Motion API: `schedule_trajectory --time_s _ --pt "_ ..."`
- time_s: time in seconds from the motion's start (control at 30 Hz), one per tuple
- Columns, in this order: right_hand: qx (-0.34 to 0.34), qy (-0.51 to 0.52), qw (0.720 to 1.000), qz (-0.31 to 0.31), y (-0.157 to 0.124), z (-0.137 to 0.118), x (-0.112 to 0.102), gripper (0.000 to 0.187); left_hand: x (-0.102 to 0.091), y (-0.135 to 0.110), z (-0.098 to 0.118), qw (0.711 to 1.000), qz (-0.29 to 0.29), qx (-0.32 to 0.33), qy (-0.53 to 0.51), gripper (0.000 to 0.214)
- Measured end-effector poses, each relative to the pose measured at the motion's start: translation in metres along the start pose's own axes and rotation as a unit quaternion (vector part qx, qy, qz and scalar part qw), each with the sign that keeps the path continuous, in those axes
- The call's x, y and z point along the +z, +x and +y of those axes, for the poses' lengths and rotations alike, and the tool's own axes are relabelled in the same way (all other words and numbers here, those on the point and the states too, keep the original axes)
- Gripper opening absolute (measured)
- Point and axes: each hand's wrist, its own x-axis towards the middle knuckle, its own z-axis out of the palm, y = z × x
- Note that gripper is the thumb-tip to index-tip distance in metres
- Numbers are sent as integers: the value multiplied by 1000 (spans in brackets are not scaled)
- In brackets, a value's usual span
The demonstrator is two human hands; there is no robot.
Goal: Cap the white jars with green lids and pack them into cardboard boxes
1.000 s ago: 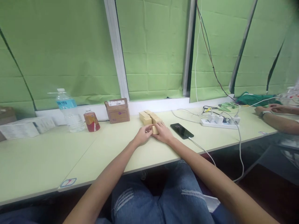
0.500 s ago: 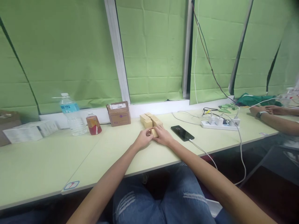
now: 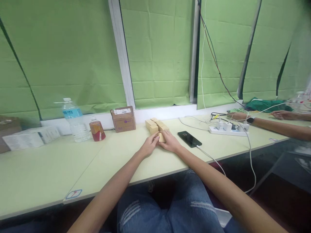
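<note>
My left hand (image 3: 148,146) and my right hand (image 3: 170,142) meet in the middle of the pale green table (image 3: 48,168). Both hands pinch a small tan box (image 3: 162,137) between their fingers. Just behind it stands a cluster of similar small tan boxes (image 3: 155,125). The fingers of both hands are curled around the small box, which shows between them.
A black phone (image 3: 189,138) with a white cable lies right of my hands. Further right is a white power strip (image 3: 227,128) with plugs, where another person's arms (image 3: 272,124) reach. A brown cardboard box (image 3: 122,119), a small drink bottle (image 3: 97,129) and a water bottle (image 3: 74,120) stand left.
My hands stayed on the small box and turned it slightly, so more of it shows. The other person's hand at the right has reached left toward the power strip.
</note>
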Motion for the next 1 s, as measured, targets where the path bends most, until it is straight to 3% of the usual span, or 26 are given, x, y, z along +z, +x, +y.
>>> schedule_trajectory --time_s 0.2,0.4,0.57,0.87,1.0 --pt "2 -30 999 -22 0 -5 -5 56 2 -1 7 999 8 -3 50 47" --pt "-3 -63 998 -32 0 -5 -5 52 1 -2 17 991 7 14 130 32" --pt "-3 -80 996 -29 1 -5 -5 50 1 0 17 987 6 17 160 31" --pt "-14 -73 997 -19 -1 -6 -6 51 1 0 9 999 -13 -2 35 50" --pt "-4 -79 997 -21 -1 -7 -6 53 7 1 5 999 6 -32 -23 53"
